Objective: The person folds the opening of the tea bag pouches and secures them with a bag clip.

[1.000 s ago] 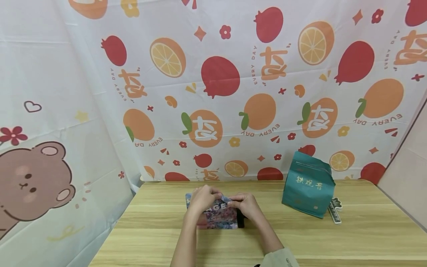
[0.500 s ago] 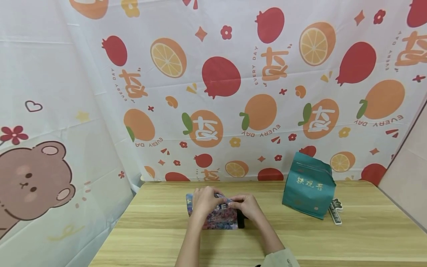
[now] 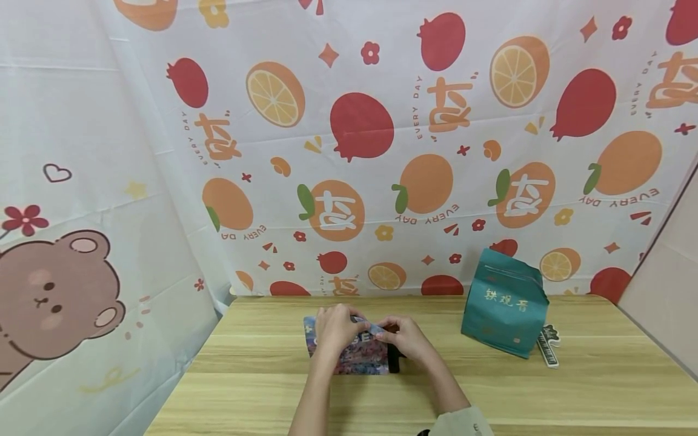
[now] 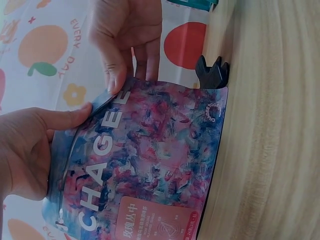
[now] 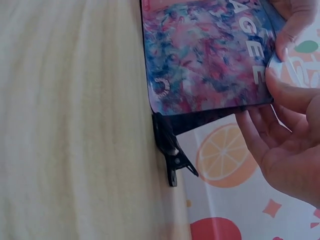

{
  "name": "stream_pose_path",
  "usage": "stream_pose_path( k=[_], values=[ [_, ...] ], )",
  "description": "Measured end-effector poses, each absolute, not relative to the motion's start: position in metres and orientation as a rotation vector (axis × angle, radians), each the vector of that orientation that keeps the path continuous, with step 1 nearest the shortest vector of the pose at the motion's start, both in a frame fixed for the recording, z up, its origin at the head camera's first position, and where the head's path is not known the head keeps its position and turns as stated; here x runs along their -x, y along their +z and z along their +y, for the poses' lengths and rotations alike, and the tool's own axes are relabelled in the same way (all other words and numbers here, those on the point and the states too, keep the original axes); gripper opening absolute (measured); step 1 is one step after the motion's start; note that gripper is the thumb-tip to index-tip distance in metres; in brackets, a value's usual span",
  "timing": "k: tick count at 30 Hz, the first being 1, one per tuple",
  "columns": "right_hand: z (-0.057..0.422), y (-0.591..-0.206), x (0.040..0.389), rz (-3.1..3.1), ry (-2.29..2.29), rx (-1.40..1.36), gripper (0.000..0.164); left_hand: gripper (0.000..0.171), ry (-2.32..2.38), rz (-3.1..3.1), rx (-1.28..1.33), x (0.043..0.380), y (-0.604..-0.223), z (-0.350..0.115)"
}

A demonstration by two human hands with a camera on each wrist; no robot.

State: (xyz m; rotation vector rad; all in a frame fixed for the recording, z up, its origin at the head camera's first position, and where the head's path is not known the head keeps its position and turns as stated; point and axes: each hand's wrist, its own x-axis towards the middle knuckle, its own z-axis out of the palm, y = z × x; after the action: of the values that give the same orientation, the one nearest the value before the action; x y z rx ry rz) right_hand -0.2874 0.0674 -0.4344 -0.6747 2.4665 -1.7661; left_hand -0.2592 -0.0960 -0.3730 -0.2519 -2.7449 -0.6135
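Observation:
A blue and pink pouch [image 3: 362, 360] marked CHAGEE stands on the table between the two hands. Along its top edge, my left hand [image 3: 334, 332] pinches the folded rim near the middle. My right hand [image 3: 406, 339] pinches the same rim toward the right corner, thumb on the front, as the right wrist view shows. Both thumbs [image 4: 75, 117] press on the front of the pouch top. A black clip [image 5: 172, 155] sits at the pouch's lower right corner; whether it grips the pouch cannot be told. The pouch's back is hidden.
A teal tea bag [image 3: 504, 306] with gold characters stands at the back right. Beside it lies a small clip with a piano-key pattern [image 3: 548, 348]. The wooden table [image 3: 262, 387] ends at a fruit-print cloth [image 3: 382, 230] behind.
My left hand has shifted right along the pouch's top edge, nearer the right hand, covering more of the lettering. My right hand has moved only slightly. The tea bag stays put.

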Motion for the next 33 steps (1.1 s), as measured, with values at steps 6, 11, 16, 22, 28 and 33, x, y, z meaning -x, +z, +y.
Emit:
stream_pose_path(
  k=[6,11,16,22,28,33],
  values=[
    [0.066,-0.437,0.286,2.567,-1.732,0.67,0.006,0.008,-0.648,-2.745,0.245,0.258,-0.374,-0.097],
    [0.065,-0.44,0.287,2.557,-1.788,0.672,0.003,0.008,-0.66,-2.757,0.248,0.258,-0.374,-0.098],
    [0.065,-0.443,0.289,2.524,-1.851,0.696,0.006,0.008,-0.663,-2.751,0.249,0.257,-0.374,-0.098],
    [0.066,-0.443,0.289,2.509,-1.87,0.749,0.004,0.008,-0.655,-2.764,0.232,0.257,-0.374,-0.096],
    [0.069,-0.442,0.29,2.512,-1.867,0.765,0.005,0.008,-0.661,-2.775,0.229,0.259,-0.374,-0.095],
    [0.069,-0.43,0.281,2.467,-1.806,0.826,0.002,0.009,-0.66,-2.787,0.246,0.261,-0.374,-0.098]
  ],
)
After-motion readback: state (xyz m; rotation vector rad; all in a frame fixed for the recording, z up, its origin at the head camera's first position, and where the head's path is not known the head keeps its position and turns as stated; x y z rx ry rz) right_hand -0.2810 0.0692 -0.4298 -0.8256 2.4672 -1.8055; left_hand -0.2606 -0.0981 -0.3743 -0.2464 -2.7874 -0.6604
